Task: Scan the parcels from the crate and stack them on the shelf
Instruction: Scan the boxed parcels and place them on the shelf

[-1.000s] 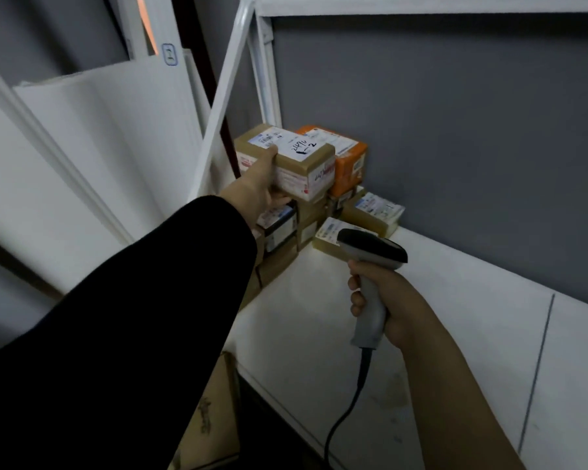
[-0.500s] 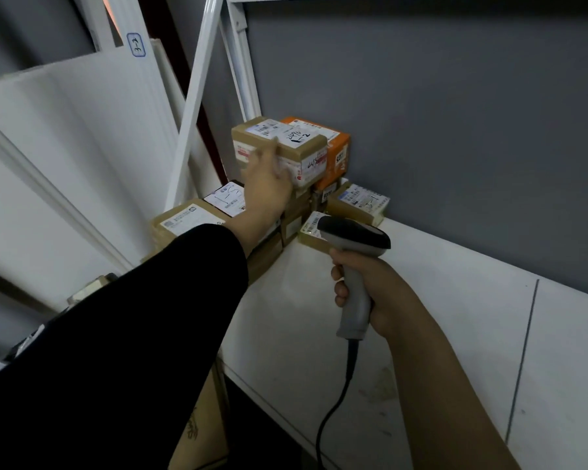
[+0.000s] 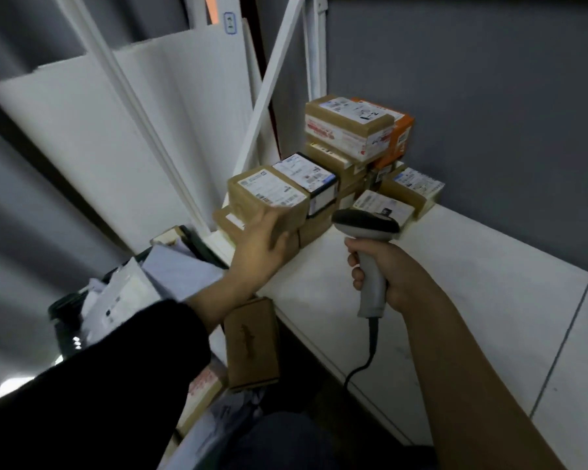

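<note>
A stack of cardboard parcels fills the far left corner of the white shelf (image 3: 472,300). On top sits a brown box with red-printed tape (image 3: 348,125), beside an orange box (image 3: 399,134). Lower down stand a brown labelled box (image 3: 265,198) and a black-edged box (image 3: 311,176). My left hand (image 3: 263,245) hovers empty in front of the brown labelled box, fingers relaxed. My right hand (image 3: 384,273) grips a grey barcode scanner (image 3: 367,232) over the shelf, its head close to a flat labelled parcel (image 3: 384,206).
A dark crate (image 3: 68,320) with white mailers and envelopes (image 3: 157,283) stands at the lower left, below the shelf edge. A brown box (image 3: 252,340) stands on end beside it. White shelf uprights (image 3: 272,79) rise behind the stack, and a grey wall backs the shelf.
My left hand let go of the top brown box and drew back down and toward me, now empty. The view tilted down, revealing the crate. The scanner hand barely moved.
</note>
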